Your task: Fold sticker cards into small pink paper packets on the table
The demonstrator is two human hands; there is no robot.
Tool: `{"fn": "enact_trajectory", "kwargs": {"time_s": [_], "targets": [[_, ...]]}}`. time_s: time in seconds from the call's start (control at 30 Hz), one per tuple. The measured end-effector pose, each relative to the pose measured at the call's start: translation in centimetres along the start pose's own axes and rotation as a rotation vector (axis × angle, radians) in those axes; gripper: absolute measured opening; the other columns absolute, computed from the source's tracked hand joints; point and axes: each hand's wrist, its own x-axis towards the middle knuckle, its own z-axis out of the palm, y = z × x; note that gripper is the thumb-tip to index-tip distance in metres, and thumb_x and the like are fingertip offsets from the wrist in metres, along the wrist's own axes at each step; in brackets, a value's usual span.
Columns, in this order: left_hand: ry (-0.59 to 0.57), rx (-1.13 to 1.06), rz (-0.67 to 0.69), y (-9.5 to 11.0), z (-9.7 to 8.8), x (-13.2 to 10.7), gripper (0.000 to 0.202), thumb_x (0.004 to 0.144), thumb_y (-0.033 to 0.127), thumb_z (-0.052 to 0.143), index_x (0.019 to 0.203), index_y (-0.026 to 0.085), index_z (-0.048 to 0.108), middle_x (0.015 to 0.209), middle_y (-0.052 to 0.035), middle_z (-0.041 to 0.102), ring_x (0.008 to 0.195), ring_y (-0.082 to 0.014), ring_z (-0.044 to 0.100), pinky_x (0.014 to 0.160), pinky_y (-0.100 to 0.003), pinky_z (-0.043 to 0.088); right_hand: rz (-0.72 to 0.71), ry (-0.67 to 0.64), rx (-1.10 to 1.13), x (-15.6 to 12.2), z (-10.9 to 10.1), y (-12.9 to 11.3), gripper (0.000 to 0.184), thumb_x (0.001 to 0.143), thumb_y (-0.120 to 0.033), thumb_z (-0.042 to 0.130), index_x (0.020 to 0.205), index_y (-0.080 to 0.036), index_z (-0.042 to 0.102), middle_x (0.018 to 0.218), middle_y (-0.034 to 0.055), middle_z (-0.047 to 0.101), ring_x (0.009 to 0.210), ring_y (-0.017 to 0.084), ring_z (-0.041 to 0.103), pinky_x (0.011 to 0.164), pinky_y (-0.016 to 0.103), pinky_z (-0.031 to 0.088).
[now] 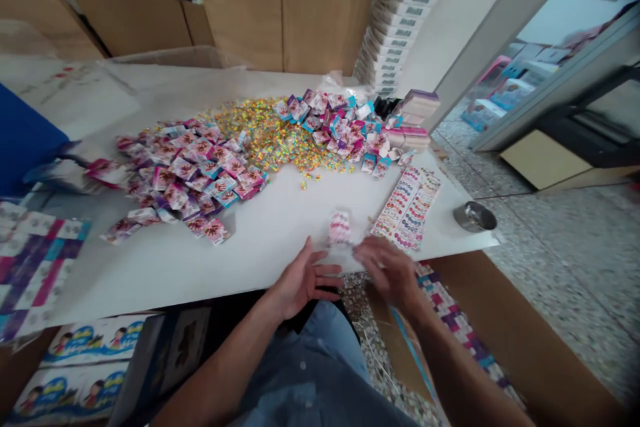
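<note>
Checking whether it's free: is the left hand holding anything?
No, the left hand is open above the white table, its fingers spread and nothing in it.

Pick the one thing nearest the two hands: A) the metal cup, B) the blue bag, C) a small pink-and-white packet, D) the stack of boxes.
C: the pink-and-white packet is just ahead of the left hand and the right hand, closer than any of the other options.
</note>
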Motion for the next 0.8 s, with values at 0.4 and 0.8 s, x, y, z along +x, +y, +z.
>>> {"fn": "enact_trajectory", "kwargs": {"time_s": [0.4,0.8], "targets": [[-0.034,0.494,0.309,-0.7,-1.1,-2.1,0.063,0.084,0.075,0.053,0.091,0.015,0.072,0.081,-0.0089,0.074,0.066,-0.0208,0.07,0.059,-0.03,0.057,0.417,-0.071,0.489,1.3,5.2,-3.0,0.017,0.082,-0.041,0.077,0.076,-0.025,0.073,0.111,0.0055,0.072,0.097,0.024,0.068,0.086,0.038,0.055],[0.272,0.73,0.487,-0.8,-3.9,-4.4,0.032,0.09,0.047,0.065,0.086,0.017,0.073,0.063,0.0007,0.062,0.055,-0.0116,0.057,0.053,-0.022,0.046,0.558,0.03,0.619,0.5,8.2,-2.5,0.021,0.077,-0.037,0.081,0.09,-0.021,0.077,0.08,0.0025,0.076,0.072,0.018,0.068,0.071,0.031,0.056]]}}
